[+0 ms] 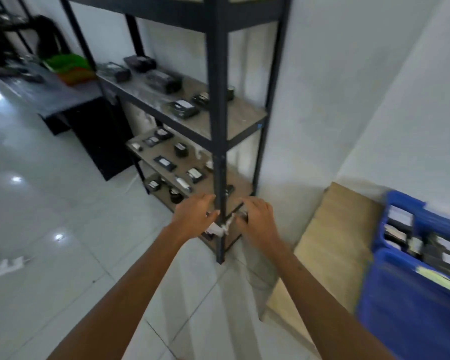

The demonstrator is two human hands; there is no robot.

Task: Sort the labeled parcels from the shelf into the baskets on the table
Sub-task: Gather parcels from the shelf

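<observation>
Both my hands reach down to the lowest board of the black metal shelf (220,141), one on each side of its front post. My left hand (195,215) pinches a dark parcel with a white label (217,229) just left of the post. My right hand (257,219) curls its fingers round a dark parcel (242,214) just right of it. The post hides where the two meet, so I cannot tell whether this is one parcel or two. Several more labeled parcels (183,107) lie on the boards above. A blue basket (400,307) at the right holds several parcels.
Green and orange baskets (70,67) stand on a grey table (50,94) at the far left, beside the shelf. A light wooden surface (333,237) carries the blue basket. White walls close in behind and to the right. Glossy floor tiles (63,203) spread to the left.
</observation>
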